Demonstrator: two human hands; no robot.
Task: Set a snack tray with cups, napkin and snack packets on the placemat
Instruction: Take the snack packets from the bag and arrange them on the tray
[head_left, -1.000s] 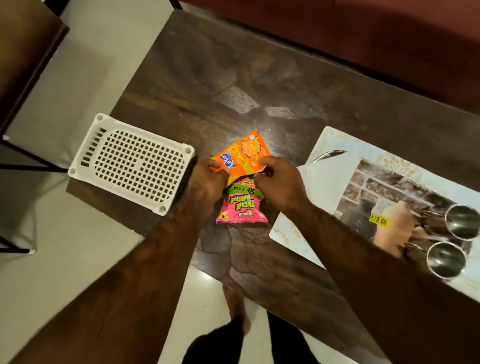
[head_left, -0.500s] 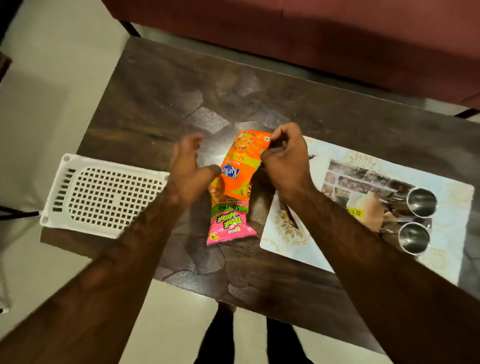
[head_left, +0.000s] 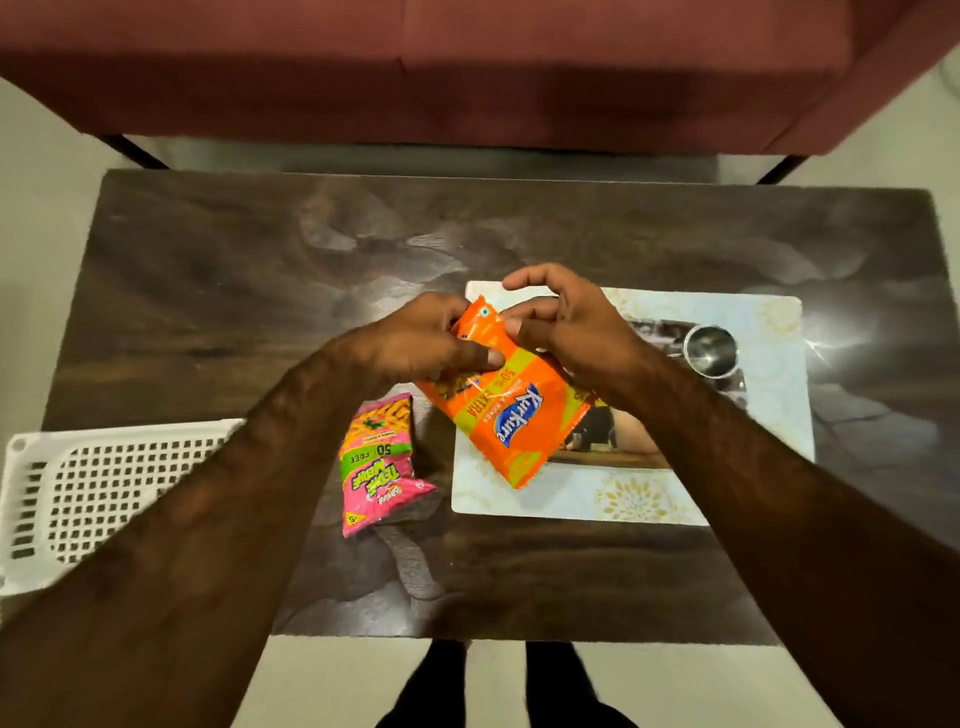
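Two hands hold one orange Kurkure packet (head_left: 511, 415) at its far end, above the left edge of the placemat (head_left: 769, 374): the left hand (head_left: 415, 343) pinches the top seal from the left with thumb laid across the front, and the right hand (head_left: 566, 327) pinches the same corner from the right, its index finger curled free above. The packet hangs slanted from that grip, its body running down and toward the person, its lower end over the placemat's near left part; whether that end touches the mat cannot be told from this angle. A second packet, the pink and green one (head_left: 382, 462), lies flat on the dark wooden table (head_left: 234, 291), just left of the placemat and apart from both hands. A steel cup (head_left: 710, 351) stands on the placemat to the right of the right hand, partly behind the wrist. The white perforated tray (head_left: 67, 493) sits at the table's near left corner, under the left forearm. Half a second ago the orange packet hung over bare table with the pink one directly beneath it, and the left hand was open beside it rather than closed on it; now the orange packet has shifted right over the mat, the pink one is uncovered, and only one cup shows where two were seen.
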